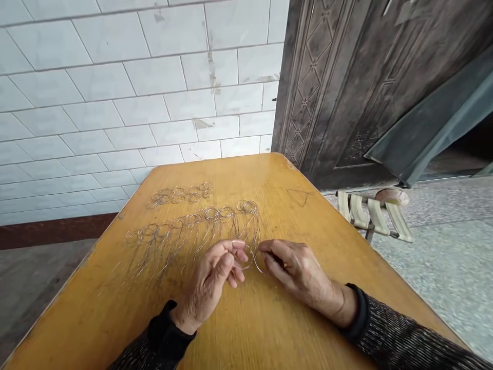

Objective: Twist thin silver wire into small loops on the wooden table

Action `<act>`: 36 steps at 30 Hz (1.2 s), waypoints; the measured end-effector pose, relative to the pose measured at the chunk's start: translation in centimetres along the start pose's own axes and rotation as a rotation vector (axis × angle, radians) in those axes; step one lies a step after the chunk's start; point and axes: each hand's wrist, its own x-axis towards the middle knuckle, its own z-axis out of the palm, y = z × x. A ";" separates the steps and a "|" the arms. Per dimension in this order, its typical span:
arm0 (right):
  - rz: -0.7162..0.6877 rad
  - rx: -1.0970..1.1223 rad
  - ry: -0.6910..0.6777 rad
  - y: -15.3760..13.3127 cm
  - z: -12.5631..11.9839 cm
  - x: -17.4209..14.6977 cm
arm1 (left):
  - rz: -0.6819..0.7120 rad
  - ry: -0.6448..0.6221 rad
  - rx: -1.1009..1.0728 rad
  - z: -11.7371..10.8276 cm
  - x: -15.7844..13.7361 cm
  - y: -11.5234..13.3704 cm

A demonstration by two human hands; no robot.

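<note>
A thin silvery wire (257,264) shows between my two hands above the wooden table (269,329), one end curving down. My right hand (302,267) pinches it between thumb and forefinger. Curled round the other part of the wire is my left hand (215,280), its thumb near the bent fingers; these partly hide what they hold. Just beyond the hands lies a long row of looped wire pieces (211,215) with loose tails pointing toward me. A shorter row of wire loops (179,194) rests farther back on the left.
On the table's right side lies a thin wire bent into a triangle (299,196). A folding stool with pale straps (379,218) stands on the floor to the right. White tiled wall (162,72) and a dark carved door (339,92) rise behind the table.
</note>
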 end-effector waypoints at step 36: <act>0.219 0.004 0.058 -0.2 0.9 1.5 | -0.093 0.062 -0.164 -0.3 1.3 -0.7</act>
